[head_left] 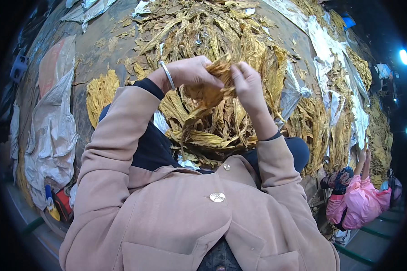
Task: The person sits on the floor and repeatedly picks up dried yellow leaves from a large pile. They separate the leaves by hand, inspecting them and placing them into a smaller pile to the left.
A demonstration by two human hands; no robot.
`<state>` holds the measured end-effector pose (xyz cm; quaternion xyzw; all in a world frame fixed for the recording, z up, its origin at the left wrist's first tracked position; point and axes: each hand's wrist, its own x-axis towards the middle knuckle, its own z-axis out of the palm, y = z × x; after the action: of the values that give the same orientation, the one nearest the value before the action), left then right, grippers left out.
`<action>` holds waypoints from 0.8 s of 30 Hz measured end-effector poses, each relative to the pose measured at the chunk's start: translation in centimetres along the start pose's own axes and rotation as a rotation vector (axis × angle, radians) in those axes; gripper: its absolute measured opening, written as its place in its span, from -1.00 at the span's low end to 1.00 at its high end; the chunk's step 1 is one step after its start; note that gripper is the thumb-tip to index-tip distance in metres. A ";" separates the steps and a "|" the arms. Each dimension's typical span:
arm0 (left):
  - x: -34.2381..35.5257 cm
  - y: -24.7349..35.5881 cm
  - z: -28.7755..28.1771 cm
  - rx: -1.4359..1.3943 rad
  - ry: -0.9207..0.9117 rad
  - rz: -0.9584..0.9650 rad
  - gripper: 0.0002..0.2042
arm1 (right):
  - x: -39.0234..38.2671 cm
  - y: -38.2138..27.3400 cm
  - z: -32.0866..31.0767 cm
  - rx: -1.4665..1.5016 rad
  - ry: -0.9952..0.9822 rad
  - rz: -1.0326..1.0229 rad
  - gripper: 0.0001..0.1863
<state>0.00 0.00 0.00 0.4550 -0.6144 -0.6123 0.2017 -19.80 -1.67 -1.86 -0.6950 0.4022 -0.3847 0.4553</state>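
Note:
My left hand, with a bangle at the wrist, is closed around a bundle of dried tobacco leaves. The brown-yellow blades hang down below the fist, and the gathered stem ends stick up between my hands. Close beside it, my right hand pinches at that stem end with thumb and fingers. Exactly what strand the fingertips grip is too small to tell. Under and beyond both hands lies a large heap of loose tobacco leaves, spread up to my knees.
A separate leaf pile lies at left, near a crumpled white sheet. More leaves and a long white plastic sheet run along the right. A person in pink sits at the far right. A blue-yellow object lies lower left.

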 end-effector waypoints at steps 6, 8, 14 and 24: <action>-1.8 -0.1 -1.1 -0.154 0.105 0.070 -0.83 | 0.7 0.6 -4.3 0.464 0.091 0.190 -0.69; -2.2 -0.6 -2.6 -0.200 0.167 0.036 -0.81 | -1.3 2.1 -4.0 -0.121 -0.344 0.192 -0.69; -3.0 -0.4 -4.0 -0.346 0.220 0.049 -0.72 | -4.2 4.1 -6.1 0.214 -0.106 0.455 -0.80; -0.5 -2.5 -2.3 -0.434 0.482 0.123 -0.60 | -1.5 0.8 -2.0 0.607 0.337 0.426 -0.72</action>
<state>2.88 -0.51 -1.78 0.4953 -0.4305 -0.5901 0.4703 -22.35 -1.13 -2.28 -0.3575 0.4743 -0.4914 0.6370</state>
